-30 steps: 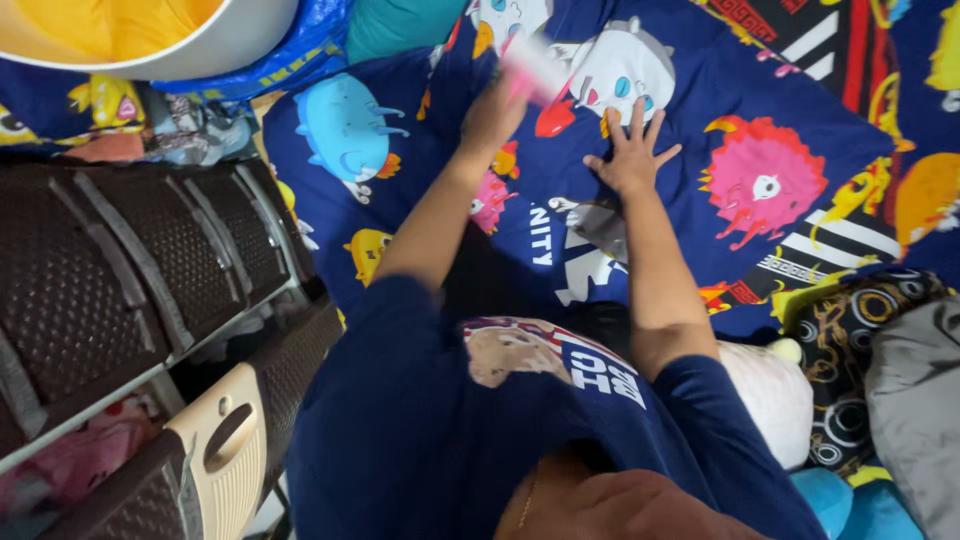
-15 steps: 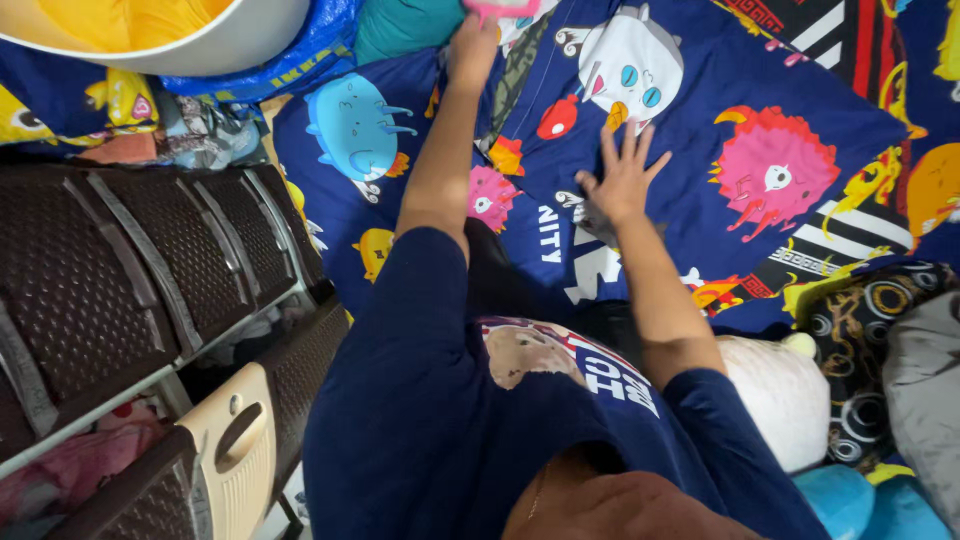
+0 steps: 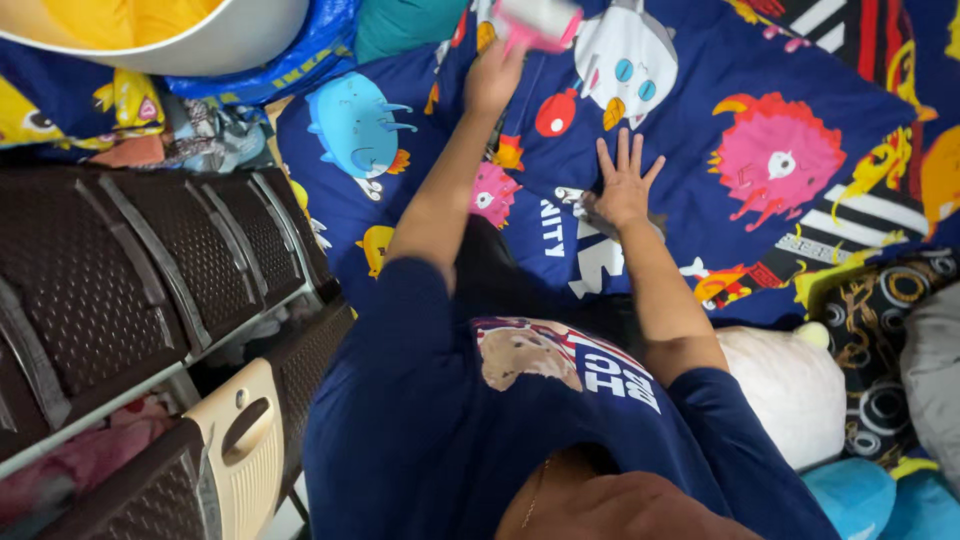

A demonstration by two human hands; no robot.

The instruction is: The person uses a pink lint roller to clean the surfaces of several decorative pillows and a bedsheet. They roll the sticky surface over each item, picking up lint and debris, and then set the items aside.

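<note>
Left hand: While it gripped the pink handle, our left hand [image 3: 492, 78] had its fingers wrapped tight round the lint roller [image 3: 538, 22], arm stretched far up the bed.
Lint roller: It lay near the top edge of the view, its white drum blurred, over the navy bedsheet [image 3: 690, 190] just left of the white cartoon cat [image 3: 625, 62]; we could not tell whether the drum touched the cloth.
Change in roller: Half a second before, it had been almost out of view at the top edge; now it had come back down and a little right, and more of the drum showed.
Right hand: Our right hand [image 3: 625, 185] was pressed flat on the bedsheet, fingers spread wide and holding nothing, between the cat and the white lettering.
Change in right hand: It had stayed on nearly the same patch of cloth, fingers fanned as before.
Bedsheet: Dark blue with bright monsters; the pink round one [image 3: 773, 165] lay right of our right hand, the light blue one [image 3: 352, 125] left of our left arm.
Surroundings: Brown woven drawers [image 3: 130, 290] stood at the left, a cream basket [image 3: 235, 450] below them, a white plush toy [image 3: 790, 390] beside our right elbow.
</note>
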